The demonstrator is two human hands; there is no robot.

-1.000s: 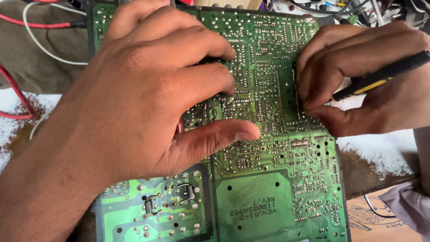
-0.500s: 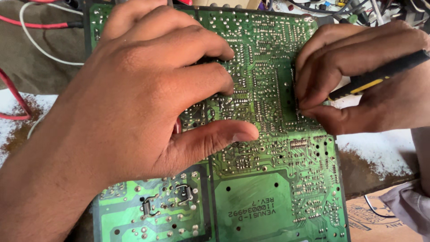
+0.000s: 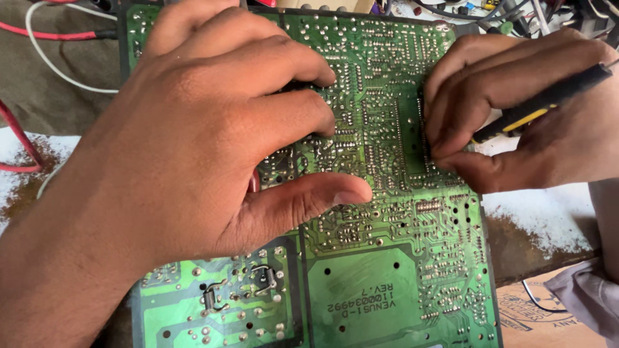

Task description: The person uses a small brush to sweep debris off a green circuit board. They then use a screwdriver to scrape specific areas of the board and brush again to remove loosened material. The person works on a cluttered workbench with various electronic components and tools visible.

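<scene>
Red and white wires (image 3: 39, 38) trail at ten o'clock over the bench (image 3: 548, 219), whose white surface shows rusty patches. Left hand (image 3: 193, 135) lies spread flat, fingers open, pressing the green circuit board (image 3: 387, 270) at centre and hiding its left half. At two o'clock the right hand (image 3: 516, 109) pinches a black-and-yellow tool (image 3: 548, 103), tip buried behind the fingers, on the board's right edge
</scene>
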